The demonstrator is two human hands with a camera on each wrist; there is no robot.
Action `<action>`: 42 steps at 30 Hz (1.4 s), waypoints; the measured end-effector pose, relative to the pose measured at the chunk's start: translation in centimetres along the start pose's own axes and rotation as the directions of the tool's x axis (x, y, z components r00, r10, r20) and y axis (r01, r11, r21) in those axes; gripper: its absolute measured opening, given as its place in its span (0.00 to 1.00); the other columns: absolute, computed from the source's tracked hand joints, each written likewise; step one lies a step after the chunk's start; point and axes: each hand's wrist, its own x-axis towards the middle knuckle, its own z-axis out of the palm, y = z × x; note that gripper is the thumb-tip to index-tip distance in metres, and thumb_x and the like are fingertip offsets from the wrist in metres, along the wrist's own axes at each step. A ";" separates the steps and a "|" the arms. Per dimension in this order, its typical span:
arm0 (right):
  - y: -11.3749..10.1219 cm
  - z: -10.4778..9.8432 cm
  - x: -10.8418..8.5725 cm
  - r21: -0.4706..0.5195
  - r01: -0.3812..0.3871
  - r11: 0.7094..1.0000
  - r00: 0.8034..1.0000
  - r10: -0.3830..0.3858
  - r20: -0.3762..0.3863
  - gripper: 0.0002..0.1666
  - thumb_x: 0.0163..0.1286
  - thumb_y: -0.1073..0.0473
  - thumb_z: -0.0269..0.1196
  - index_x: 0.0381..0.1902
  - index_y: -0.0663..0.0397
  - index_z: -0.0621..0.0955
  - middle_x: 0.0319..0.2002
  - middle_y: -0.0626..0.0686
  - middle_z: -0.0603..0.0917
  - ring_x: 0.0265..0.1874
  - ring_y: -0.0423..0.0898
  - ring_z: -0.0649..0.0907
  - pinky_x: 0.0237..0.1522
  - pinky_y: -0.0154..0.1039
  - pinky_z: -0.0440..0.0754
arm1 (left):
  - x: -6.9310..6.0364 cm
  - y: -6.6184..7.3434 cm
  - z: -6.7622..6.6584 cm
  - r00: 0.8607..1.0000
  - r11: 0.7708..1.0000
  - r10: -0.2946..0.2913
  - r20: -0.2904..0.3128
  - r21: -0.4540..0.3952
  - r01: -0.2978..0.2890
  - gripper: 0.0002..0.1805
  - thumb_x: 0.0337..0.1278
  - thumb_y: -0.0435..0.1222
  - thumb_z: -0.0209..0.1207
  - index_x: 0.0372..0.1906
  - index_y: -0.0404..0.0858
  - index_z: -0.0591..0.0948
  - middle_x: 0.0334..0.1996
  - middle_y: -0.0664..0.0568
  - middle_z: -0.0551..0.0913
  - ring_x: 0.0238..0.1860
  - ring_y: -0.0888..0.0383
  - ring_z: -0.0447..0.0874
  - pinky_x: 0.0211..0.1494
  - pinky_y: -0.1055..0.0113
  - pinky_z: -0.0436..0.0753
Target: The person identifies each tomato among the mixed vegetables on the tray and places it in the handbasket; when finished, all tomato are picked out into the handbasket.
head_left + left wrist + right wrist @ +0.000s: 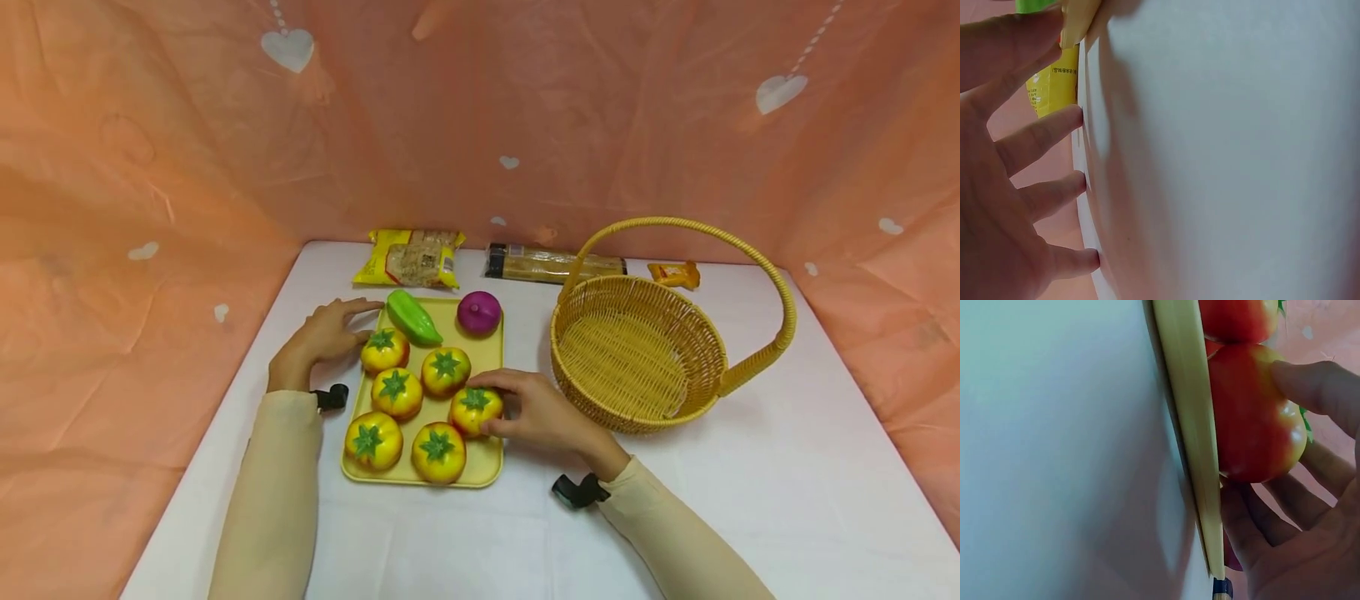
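Note:
Several red-and-yellow tomatoes with green leaf tops lie on a yellow tray [480,477], with a green vegetable [414,317] and a purple onion [479,313] at its far end. My right hand [542,414] grips the rightmost tomato [476,410] between thumb and fingers; in the right wrist view the tomato [1254,415] sits by the tray's rim [1190,394], the hand [1310,531] curved around it. My left hand [321,337] rests at the tray's upper left edge, its fingers spread; in the left wrist view the hand [1007,181] has its thumb at the tray's rim [1077,22].
To the right stands a wicker basket [716,400] with a tall handle, nothing inside it. Along the back lie a yellow food packet [414,258], a long clear-wrapped pack [555,263] and a small orange packet [674,274]. Pink curtains hang behind and at both sides.

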 end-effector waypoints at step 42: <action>1.0 -12.5 -5.5 -0.131 -0.366 0.922 0.900 0.314 -0.303 0.31 0.72 0.53 0.77 0.68 0.57 0.83 0.64 0.64 0.87 0.64 0.67 0.87 0.65 0.64 0.86 | 0.2 -0.1 0.1 0.999 0.999 -0.034 0.023 -0.021 0.035 0.33 0.76 0.41 0.60 0.82 0.46 0.74 0.84 0.31 0.63 0.83 0.21 0.53 0.80 0.16 0.48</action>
